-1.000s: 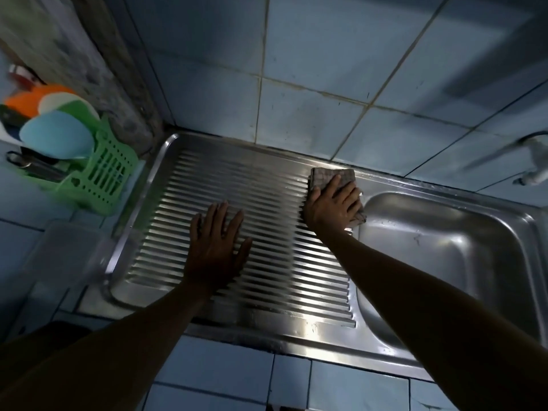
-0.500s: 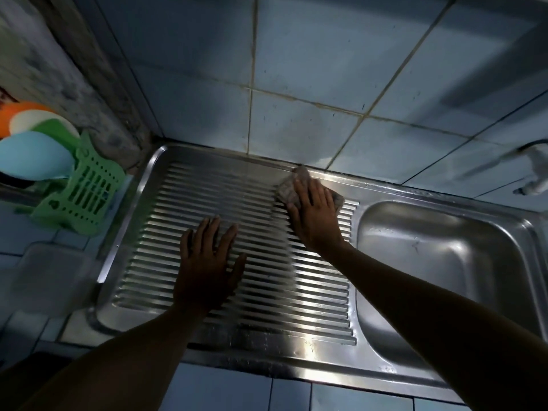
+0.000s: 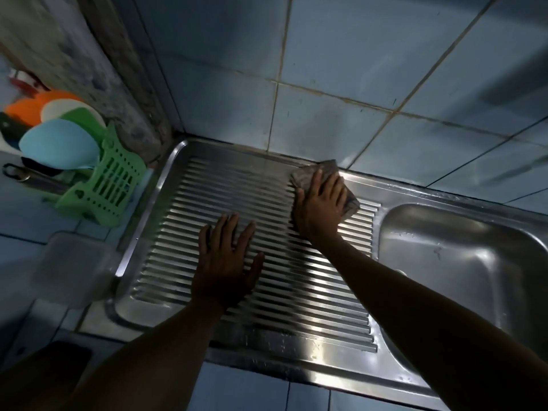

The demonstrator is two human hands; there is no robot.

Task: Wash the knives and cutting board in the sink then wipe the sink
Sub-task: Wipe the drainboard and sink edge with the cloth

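A folded grey cloth is pressed flat under the right hand, whose fingers are spread over it rather than curled round it. The cloth lies at the far edge of the ribbed drainboard, close to the tiled wall and to the left of the basin. The left hand is laid palm-down on the ribs nearer the middle of the drainboard, fingers straight and parted, nothing held in it; it appears to be used as a brace.

No knives and no cutting board are seen on the drainboard or in the basin, so the washing part is judged to be finished and the things put away, though where they were put cannot be told for certain. To the left of the drainboard, on the tiled bench, a green plastic rack is stood, with coloured plates and what looks like a metal handle kept in it. A clear plastic container is set just beside the drainboard's left rim.

The wiping step is judged to be in hand. The ribs are seen to shine, with some droplets along the near rim. The basin and the near strip of the sink are taken to be left to wipe, but how much has been covered already cannot be read from this view.
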